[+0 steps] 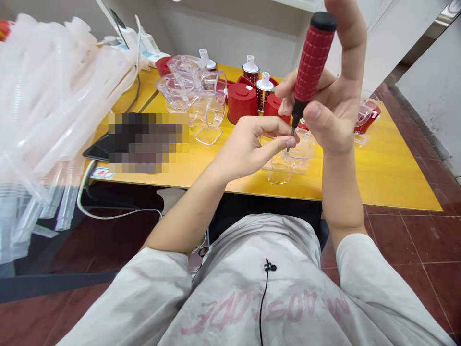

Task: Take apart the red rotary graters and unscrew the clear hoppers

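Gripping the red screwdriver (311, 57) in our right hand (334, 113), we pinch its tip with our left hand (252, 146) over the clear housing (300, 156), where seating it probably needs steady aim.

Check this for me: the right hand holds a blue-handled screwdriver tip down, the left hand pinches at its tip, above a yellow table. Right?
Not quite. The head view shows the screwdriver has a red handle, not blue. The rest stands: the right hand holds it tip down, the left hand pinches at its tip, above the yellow table.
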Available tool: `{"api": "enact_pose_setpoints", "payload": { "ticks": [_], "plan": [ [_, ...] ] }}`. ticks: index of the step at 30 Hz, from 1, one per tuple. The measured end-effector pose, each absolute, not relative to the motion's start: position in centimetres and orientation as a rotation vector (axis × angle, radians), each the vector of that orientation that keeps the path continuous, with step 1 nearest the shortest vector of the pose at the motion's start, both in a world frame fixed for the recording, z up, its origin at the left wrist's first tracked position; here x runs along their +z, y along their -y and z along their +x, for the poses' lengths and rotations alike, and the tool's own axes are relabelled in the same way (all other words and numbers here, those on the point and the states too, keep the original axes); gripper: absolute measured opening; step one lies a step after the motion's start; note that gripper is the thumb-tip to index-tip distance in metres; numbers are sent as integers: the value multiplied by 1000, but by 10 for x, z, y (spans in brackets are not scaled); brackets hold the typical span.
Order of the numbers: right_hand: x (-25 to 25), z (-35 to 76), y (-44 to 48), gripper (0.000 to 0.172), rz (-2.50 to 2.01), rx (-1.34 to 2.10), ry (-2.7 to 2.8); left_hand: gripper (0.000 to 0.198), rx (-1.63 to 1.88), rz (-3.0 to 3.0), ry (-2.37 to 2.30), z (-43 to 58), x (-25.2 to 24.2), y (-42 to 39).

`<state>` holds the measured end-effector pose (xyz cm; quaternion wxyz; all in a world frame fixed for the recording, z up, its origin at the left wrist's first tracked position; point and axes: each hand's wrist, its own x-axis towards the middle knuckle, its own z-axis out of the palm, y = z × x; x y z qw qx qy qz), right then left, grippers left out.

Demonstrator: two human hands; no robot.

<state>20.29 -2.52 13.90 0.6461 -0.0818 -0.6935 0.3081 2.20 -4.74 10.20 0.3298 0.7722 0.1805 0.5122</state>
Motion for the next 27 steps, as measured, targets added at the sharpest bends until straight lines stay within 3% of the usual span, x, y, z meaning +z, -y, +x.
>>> {"api": "enact_pose_setpoints", "payload": {
  "ticks": [2, 6, 8, 20, 25, 27],
  "plan": [
    [133, 200, 20, 85, -147, 702, 1576, 57, 1336, 2003, -448, 21, 101, 45],
    [128, 202, 18, 47, -88, 781, 1629, 52, 1347, 1979, -443, 22, 99, 43],
    [129, 204, 20, 39, -64, 805, 1612, 49, 1350, 1972, -455, 24, 99, 42],
    [119, 212, 11, 52, -111, 1113, 1603, 55, 1388, 1918, -524, 33, 98, 45],
    [111, 212, 2, 47, -100, 1168, 1616, 56, 1410, 1893, -570, 36, 93, 43],
    [112, 212, 1, 55, -145, 1186, 1582, 59, 1418, 1897, -573, 37, 92, 42]
  ]
}}
